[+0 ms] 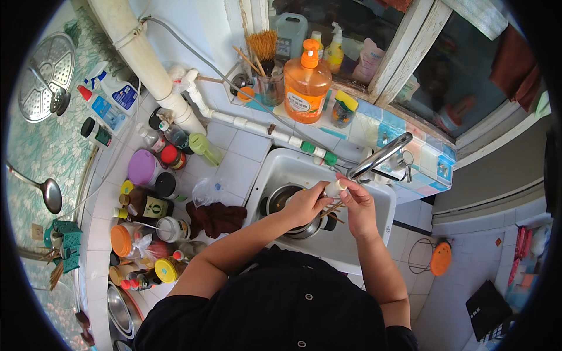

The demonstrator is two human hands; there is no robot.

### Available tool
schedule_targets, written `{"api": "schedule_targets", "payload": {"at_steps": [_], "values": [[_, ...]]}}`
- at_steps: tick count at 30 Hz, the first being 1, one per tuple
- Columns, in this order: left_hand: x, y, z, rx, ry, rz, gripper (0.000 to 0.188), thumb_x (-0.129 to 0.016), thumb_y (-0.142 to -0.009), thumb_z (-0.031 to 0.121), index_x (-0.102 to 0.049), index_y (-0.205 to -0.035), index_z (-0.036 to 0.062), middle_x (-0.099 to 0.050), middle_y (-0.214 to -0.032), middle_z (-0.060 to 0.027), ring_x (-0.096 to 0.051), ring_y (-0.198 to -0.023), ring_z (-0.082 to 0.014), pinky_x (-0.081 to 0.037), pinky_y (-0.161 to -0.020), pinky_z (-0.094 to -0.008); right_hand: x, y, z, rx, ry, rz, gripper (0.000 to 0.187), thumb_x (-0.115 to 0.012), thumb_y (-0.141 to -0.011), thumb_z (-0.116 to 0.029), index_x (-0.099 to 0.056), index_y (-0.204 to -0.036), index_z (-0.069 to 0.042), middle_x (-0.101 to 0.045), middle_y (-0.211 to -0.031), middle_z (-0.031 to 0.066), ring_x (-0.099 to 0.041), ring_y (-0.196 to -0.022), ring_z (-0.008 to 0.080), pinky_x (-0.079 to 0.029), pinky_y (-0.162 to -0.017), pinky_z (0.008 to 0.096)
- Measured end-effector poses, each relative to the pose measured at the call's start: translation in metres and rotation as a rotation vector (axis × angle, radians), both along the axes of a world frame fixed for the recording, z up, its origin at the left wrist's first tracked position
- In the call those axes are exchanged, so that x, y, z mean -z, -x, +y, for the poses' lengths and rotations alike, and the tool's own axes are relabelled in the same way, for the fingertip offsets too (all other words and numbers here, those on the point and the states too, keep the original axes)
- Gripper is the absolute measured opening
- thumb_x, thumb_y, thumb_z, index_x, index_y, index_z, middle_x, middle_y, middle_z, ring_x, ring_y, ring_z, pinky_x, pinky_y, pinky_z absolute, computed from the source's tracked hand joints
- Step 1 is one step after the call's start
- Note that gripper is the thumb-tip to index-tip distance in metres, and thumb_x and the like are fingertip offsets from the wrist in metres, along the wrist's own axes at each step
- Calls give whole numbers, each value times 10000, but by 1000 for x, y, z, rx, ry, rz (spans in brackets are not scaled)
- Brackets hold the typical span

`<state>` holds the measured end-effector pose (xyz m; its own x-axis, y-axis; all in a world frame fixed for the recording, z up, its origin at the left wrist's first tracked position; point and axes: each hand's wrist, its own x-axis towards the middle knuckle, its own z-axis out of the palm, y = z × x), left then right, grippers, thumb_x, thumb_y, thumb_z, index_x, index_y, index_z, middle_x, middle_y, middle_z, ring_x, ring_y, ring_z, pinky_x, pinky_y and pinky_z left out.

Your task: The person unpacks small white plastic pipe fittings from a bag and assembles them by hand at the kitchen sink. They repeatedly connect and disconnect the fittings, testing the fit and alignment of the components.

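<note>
Over the sink (377,231), my left hand (305,206) and my right hand (359,206) meet at a small whitish cylindrical piece (333,188). My left fingers are closed around its left side. My right thumb and fingertips pinch its other end. Its exact kind is too small to make out. Beneath my hands, a dark-handled metal pot (281,196) stands in the sink, partly covered by my left hand. Several wooden chopsticks (332,209) lean beside it. A chrome faucet (383,155) reaches over the sink just beyond my right hand.
A large orange pump bottle (307,85) stands on the ledge behind the sink, near a jar with a yellow sponge (345,102). Left of the sink lie a dark brown cloth (216,218) and a clear plastic bag (209,191). Several jars and bottles crowd the left counter (234,155).
</note>
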<state>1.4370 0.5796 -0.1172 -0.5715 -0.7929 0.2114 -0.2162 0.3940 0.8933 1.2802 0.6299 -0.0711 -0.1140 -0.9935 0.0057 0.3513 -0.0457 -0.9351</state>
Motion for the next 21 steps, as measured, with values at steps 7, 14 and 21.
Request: {"api": "schedule_targets", "payload": {"at_steps": [7, 14, 21], "values": [[-6, -1, -6, 19, 15, -17, 363, -563, -887, 280, -438, -1160, 77, -630, -806, -173, -610, -741, -384, -470, -616, -430, -10, -1, 1, 55, -12, 176, 275, -592, -841, 33, -605, -1111, -20, -572, -1201, 117, -540, -1067, 153, -433, -911, 280], [-9, 1, -6, 30, 4, -39, 386, -576, -880, 223, -427, -1184, 36, -637, -840, -175, -623, -781, -367, -482, -652, -393, -3, 8, 6, 164, 35, -28, 285, -621, -817, 44, -530, -1074, -38, -599, -1070, 84, -552, -1029, 142, -450, -869, 262], [-17, -3, -7, 39, 59, -105, 375, -601, -862, 233, -474, -1171, 61, -641, -820, -166, -627, -752, -354, -484, -627, -396, -4, 24, 13, 106, 31, 370, 338, -634, -778, 80, -517, -1076, -28, -583, -1038, 64, -580, -962, 155, -498, -831, 268]]}}
